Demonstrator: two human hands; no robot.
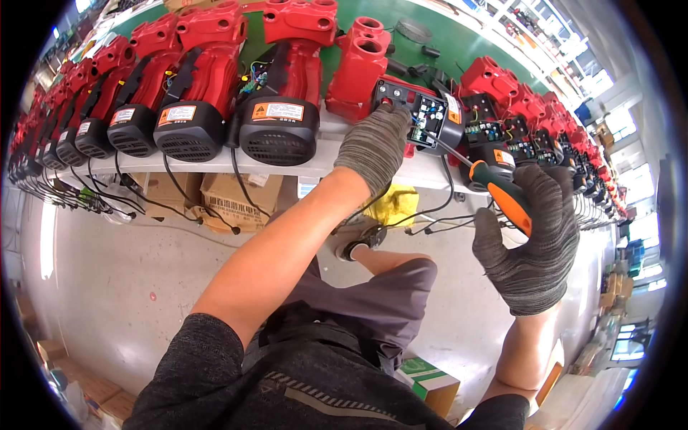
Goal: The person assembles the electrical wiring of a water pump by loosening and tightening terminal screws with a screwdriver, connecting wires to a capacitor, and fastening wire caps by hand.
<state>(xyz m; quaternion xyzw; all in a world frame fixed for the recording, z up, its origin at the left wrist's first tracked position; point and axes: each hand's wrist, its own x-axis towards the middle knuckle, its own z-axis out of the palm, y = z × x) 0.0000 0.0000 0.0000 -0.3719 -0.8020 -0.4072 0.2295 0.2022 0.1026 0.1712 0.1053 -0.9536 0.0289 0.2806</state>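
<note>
A red pump (358, 68) with a black motor end lies on the bench in front of me, its control box open and a circuit board (428, 115) exposed. My left hand (376, 140), in a grey knit glove, has its fingers curled closed at the box's left edge; its fingertips and anything in them are hidden. In my gloved right hand (534, 236) is a screwdriver (502, 192) with an orange and dark green handle, lying along the fingers while the thumb stands apart. The screwdriver's shaft reaches toward the circuit board's lower edge.
Several similar pumps (283, 93) line the white-edged bench on the left, and more with exposed boards (494, 129) stand on the right. Black cables (240, 186) hang over the front edge. Cardboard boxes (240, 201) and a yellow bag (394, 206) sit beneath.
</note>
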